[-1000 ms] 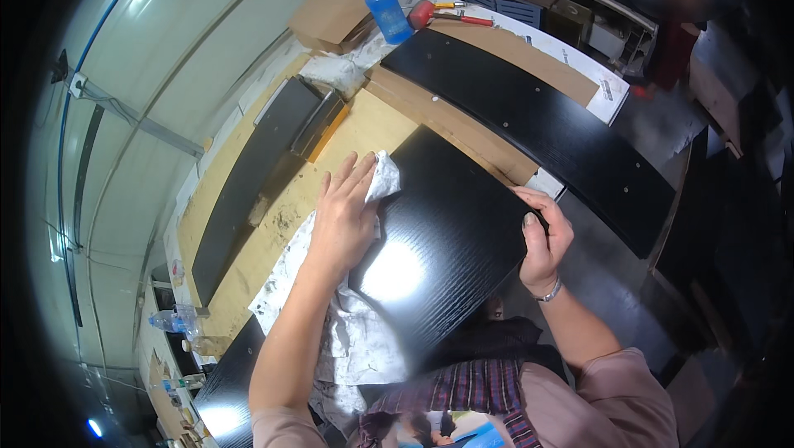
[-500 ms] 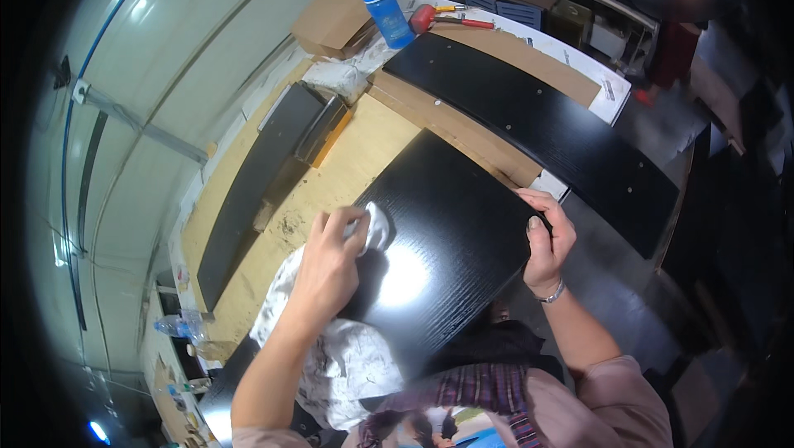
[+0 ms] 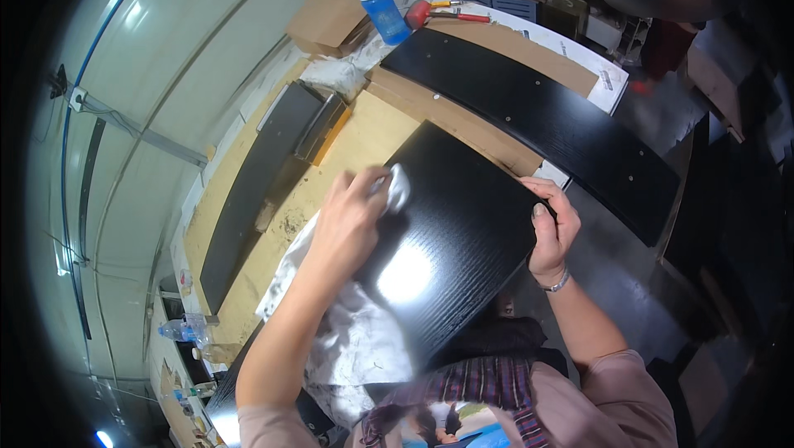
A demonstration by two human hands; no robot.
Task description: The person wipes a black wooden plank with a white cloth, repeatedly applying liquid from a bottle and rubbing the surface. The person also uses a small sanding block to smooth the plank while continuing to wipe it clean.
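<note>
A glossy black wood-grain panel (image 3: 471, 208) lies across the bench in front of me, a bright light reflected in it. My left hand (image 3: 351, 212) is closed on a white cloth (image 3: 360, 340), pressing a bunched end of it against the panel's upper left part. The rest of the cloth, marked with dark smudges, hangs down under my forearm. My right hand (image 3: 552, 225) grips the panel's right corner, thumb on top and fingers round the edge; a bracelet sits at that wrist.
Beyond lies a long black board (image 3: 529, 117) with small holes, on cardboard. A curved dark panel (image 3: 256, 187) stands at left. At the back are a blue bottle (image 3: 382, 14), a red mallet (image 3: 419, 14) and a cardboard box (image 3: 329, 18). Another person (image 3: 666, 43) is at upper right.
My left hand has slid the cloth up and to the right along the panel. My right hand keeps its hold on the corner.
</note>
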